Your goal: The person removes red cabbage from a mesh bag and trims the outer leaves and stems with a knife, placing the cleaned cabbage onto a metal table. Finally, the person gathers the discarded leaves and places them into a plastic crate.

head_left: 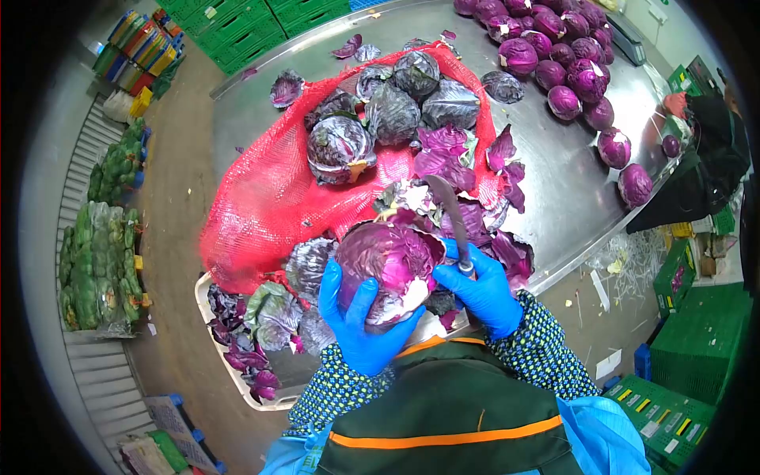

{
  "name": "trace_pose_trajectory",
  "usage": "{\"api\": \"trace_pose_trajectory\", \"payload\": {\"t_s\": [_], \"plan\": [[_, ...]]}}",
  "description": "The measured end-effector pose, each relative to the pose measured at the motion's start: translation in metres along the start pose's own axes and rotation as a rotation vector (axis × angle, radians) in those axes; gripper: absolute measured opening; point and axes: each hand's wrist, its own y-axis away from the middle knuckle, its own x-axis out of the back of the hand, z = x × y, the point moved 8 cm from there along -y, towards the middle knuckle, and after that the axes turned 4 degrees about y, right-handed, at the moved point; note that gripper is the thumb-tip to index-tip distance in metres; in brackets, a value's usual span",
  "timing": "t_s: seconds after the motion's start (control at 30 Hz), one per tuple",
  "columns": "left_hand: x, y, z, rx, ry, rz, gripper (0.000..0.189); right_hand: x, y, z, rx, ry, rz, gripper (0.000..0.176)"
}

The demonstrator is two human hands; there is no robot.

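My left hand, in a blue glove, is closed round the lower left side of a red cabbage. A pale cut stem shows at the cabbage's lower right. In my right hand, also gloved in blue, is a knife with a curved dark blade pointing up and away from me. That hand's thumb and fingers are at the cabbage's right edge. Behind it, several darker untrimmed cabbages rest on a red mesh sack. Loose purple leaves lie around the sack and beside my hands.
Several shiny trimmed cabbages are heaped at the metal table's far right. A white-rimmed bin with leaves is at the near left. Green crates stand beyond the table, more crates on the right. Bagged green vegetables stand far left.
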Motion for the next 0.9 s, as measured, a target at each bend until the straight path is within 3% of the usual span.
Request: {"api": "trace_pose_trajectory", "payload": {"t_s": [0.03, 0.07, 0.13, 0.17, 0.23, 0.3, 0.37, 0.4, 0.43, 0.5, 0.57, 0.63, 0.7, 0.83, 0.9], "plan": [[0.001, -0.001, 0.000, -0.003, 0.000, 0.000, 0.097, 0.005, 0.000, -0.004, 0.191, 0.159, 0.084, 0.039], [0.002, 0.000, 0.000, 0.009, 0.041, -0.001, 0.093, 0.007, 0.000, 0.002, 0.189, 0.160, 0.085, 0.039], [0.005, -0.002, 0.000, 0.118, 0.103, -0.011, 0.093, 0.026, -0.005, 0.022, -0.093, 0.056, 0.255, 0.022], [0.004, 0.002, -0.011, 0.223, 0.166, -0.020, 0.096, 0.026, -0.004, 0.035, -0.357, -0.220, 0.166, 0.015], [-0.018, 0.021, -0.043, 0.807, 1.006, 0.203, 0.093, 0.028, -0.001, 0.033, -0.446, -0.274, 0.102, 0.014], [-0.049, 0.059, -0.066, 1.185, 1.701, 0.273, 0.073, 0.032, 0.000, 0.034, -0.491, -0.382, 0.124, 0.017], [-0.056, 0.059, -0.052, 1.369, 2.125, 0.291, 0.067, 0.045, -0.005, 0.044, -0.441, -0.367, 0.178, 0.018], [-0.060, 0.059, -0.052, 1.353, 2.282, 0.359, 0.068, 0.055, -0.009, 0.047, -0.445, -0.280, 0.217, 0.018], [-0.059, 0.062, -0.054, 1.349, 2.276, 0.366, 0.068, 0.063, -0.019, 0.047, -0.450, -0.182, 0.199, 0.028], [-0.058, 0.060, -0.056, 1.319, 2.319, 0.423, 0.068, 0.050, -0.029, -0.006, -0.008, -0.027, 0.192, 0.049], [-0.052, 0.056, -0.061, 1.287, 2.151, 0.335, 0.066, 0.005, -0.023, -0.038, 0.030, -0.216, -0.092, 0.066], [-0.037, 0.041, -0.071, 0.970, 1.601, 0.113, 0.065, -0.026, -0.018, -0.094, 0.441, 0.378, -0.276, 0.065], [-0.031, 0.041, -0.066, 0.992, 1.599, 0.136, 0.064, -0.037, -0.018, -0.083, 0.557, 0.351, -0.430, 0.046], [-0.041, 0.045, -0.056, 1.249, 1.842, 0.316, 0.065, -0.038, -0.003, -0.075, 0.638, 0.324, -0.381, 0.037], [-0.055, 0.053, -0.055, 1.303, 1.954, 0.387, 0.067, -0.035, 0.003, -0.063, 0.529, 0.106, -0.382, 0.033]]}}
